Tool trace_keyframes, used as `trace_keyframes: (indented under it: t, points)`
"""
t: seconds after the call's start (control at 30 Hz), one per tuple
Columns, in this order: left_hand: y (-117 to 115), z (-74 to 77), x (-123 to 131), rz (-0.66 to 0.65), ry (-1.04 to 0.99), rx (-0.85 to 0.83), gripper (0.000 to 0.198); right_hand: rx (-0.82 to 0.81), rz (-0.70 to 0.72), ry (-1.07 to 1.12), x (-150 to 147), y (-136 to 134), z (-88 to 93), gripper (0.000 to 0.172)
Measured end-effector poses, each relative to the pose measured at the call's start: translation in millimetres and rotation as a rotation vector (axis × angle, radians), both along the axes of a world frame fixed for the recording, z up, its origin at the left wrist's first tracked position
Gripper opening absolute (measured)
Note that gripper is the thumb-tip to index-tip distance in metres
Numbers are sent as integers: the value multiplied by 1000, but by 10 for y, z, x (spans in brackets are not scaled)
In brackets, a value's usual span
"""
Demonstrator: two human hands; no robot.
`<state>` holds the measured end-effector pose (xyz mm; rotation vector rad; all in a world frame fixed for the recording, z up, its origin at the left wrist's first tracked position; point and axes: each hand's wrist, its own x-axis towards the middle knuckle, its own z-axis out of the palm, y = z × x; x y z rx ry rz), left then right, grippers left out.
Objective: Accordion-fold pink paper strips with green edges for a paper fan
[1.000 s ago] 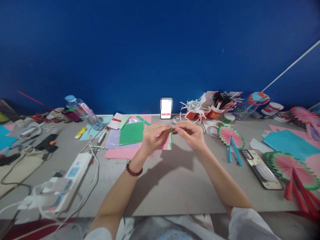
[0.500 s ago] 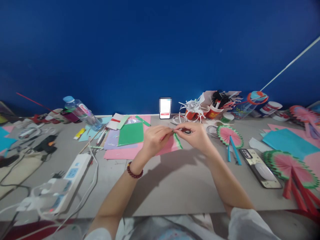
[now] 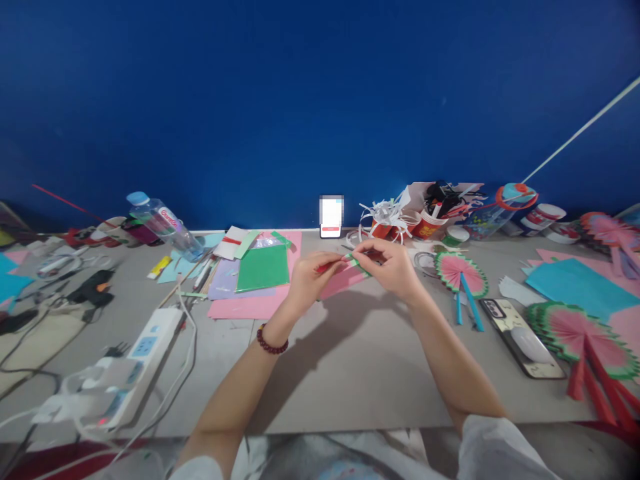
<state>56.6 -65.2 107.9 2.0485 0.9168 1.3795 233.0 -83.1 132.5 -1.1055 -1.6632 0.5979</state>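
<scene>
Above the middle of the desk both my hands come together with fingertips pinched. My left hand (image 3: 311, 279), a dark beaded bracelet (image 3: 272, 340) at its wrist, is closed on the left end of a small piece of pink-and-green paper (image 3: 351, 259). My right hand (image 3: 389, 268) pinches the same paper from the right. Fingers hide most of this piece, so its full shape is unclear. A bit of red shows in the fingers of my left hand. Beneath and left of the hands lie pink sheets (image 3: 240, 309) and a green paper pack (image 3: 263, 268).
A lit phone (image 3: 331, 217) leans on the blue wall. Right are a watermelon-patterned paper fan (image 3: 461, 274), a larger fan (image 3: 583, 337), a second phone (image 3: 505, 327) with a mouse on it, and cups (image 3: 429, 223). Left stand a tilted bottle (image 3: 167, 227) and a power strip (image 3: 145, 360).
The paper between my fingertips has turned, showing its green edge up at the pinch instead of hanging below. Both hands stay nearly in place.
</scene>
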Motion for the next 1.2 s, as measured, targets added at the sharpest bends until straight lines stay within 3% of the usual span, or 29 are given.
trace_keyframes:
  t: [0.43,0.77,1.0,1.2]
  points:
    - [-8,-25,15,30,127,42,19,-127,-29,78,-11,71,-100,11]
    - [4,-24,1,69,189,85,19,-238,83,84,27,84,-115,27]
    - [42,-34,-24,-55,245,-17,20,-221,14,16,54,103,-97,17]
    - [79,-25,-72,-9,244,-84,13,-177,-58,-15,67,115,-87,11]
